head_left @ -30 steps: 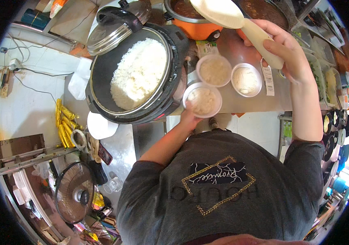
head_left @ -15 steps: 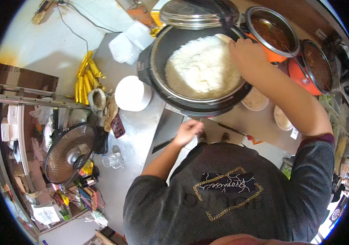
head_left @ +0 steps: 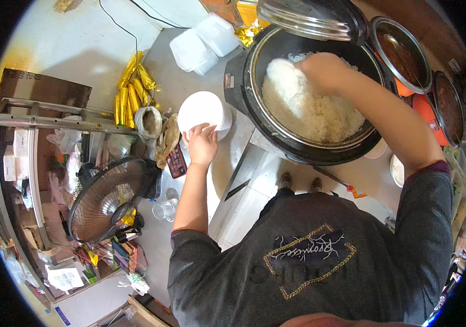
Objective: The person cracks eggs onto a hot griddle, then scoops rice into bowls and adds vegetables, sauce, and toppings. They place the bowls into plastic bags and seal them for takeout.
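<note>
A large black rice cooker (head_left: 237,82) holds a bed of cooked white rice (head_left: 325,122). My right hand (head_left: 325,72) reaches inside, its fingers closed round a rice paddle mostly hidden by rice and the hand. A white clump of rice (head_left: 286,77) sits at the paddle end, left of the hand. My left hand (head_left: 201,143) is at the near side of a white round tub (head_left: 203,106), fingers spread, holding nothing. Whether its fingertips touch the tub, I cannot tell.
Behind the tub lie clear plastic containers (head_left: 194,49). A phone (head_left: 176,162), a glass mug (head_left: 165,209) and a fan (head_left: 107,204) are at left. Right of the cooker's raised lid (head_left: 304,20) stand two pots of brown food (head_left: 402,54). A bowl (head_left: 397,170) sits below them.
My left hand has moved left and forward to the white tub, its fingers opening out. My right hand has shifted left over the rice, and a rice clump now shows on the paddle. The view has turned left.
</note>
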`<state>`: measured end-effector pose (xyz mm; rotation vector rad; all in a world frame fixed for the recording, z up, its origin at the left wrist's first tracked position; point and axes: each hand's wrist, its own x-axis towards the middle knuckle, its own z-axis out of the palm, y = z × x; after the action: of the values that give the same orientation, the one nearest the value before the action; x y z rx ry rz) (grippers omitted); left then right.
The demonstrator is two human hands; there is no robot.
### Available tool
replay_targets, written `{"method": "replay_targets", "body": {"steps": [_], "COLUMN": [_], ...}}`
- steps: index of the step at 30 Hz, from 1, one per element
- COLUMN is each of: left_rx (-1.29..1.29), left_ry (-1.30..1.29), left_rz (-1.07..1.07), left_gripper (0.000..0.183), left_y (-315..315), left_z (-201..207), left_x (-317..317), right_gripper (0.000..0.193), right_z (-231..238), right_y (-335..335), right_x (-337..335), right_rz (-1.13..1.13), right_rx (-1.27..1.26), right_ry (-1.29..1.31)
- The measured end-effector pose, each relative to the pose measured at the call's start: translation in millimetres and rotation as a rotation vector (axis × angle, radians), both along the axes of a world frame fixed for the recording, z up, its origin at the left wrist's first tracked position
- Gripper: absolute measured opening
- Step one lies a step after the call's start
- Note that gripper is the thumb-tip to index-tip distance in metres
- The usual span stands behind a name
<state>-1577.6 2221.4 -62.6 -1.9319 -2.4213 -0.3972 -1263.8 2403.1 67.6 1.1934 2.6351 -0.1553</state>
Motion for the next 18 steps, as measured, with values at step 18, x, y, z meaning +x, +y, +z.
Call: {"method": "replay_targets", "body": {"steps": [18], "left_rx": [0.719], "left_ry": [-1.483], "left_rz": [0.518], "left_gripper": [0.037], "left_y": [-39.6], "left_z": [55.1], "left_x": [10.8], "right_gripper": [0.051], "right_z": [20.2], "right_y": [-35.4], "right_x": [83.3], "right_rz": [-0.089], "right_rx": [-0.952], "right_ry": [0.489]}}
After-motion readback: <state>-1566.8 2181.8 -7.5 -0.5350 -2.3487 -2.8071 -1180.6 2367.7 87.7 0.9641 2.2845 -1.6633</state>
